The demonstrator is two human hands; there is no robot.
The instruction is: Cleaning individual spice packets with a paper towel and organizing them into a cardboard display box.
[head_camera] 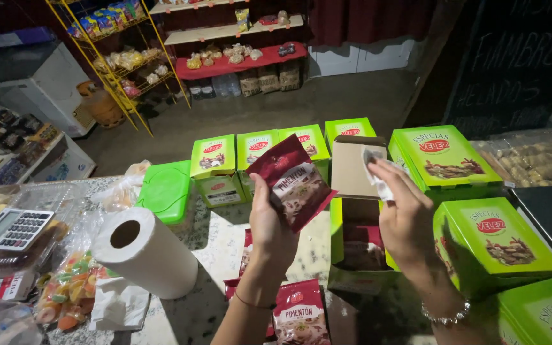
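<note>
Head view. The left hand [271, 220] holds a dark red spice sachet [291, 182] upright above the stone counter [215, 239], just in front of the row of green cartons. The right hand [406, 220] holds a crumpled white wipe [374, 171] beside the raised flap of the open green carton [352, 246], which stands on the counter between the two hands.

Procedure, as judged from this view: the step in hand appears to be wiping the sachet. Keep the sachet gripped by its lower edge only, so that the printed face stays free for the wipe. Hold it tilted toward the camera and apart from the carton flap. Work the wipe across the film with light pressure; the foil looks thin and would crease easily.

Fingers, left hand: thumb [260, 191] and fingers are closed in a pinch on the lower left part of the sachet. The fingers lie behind the sachet and are mostly hidden.

Fingers, right hand: the fingertips are drawn together, pinching the wipe at the top of the hand. The wipe does not touch the sachet.

Surroundings: more red sachets [300, 314] lie flat on the counter below the left wrist. A paper towel roll [145, 251] lies on its side to the left, near a calculator [11, 228] and a bag of coloured sweets [65, 287].
</note>
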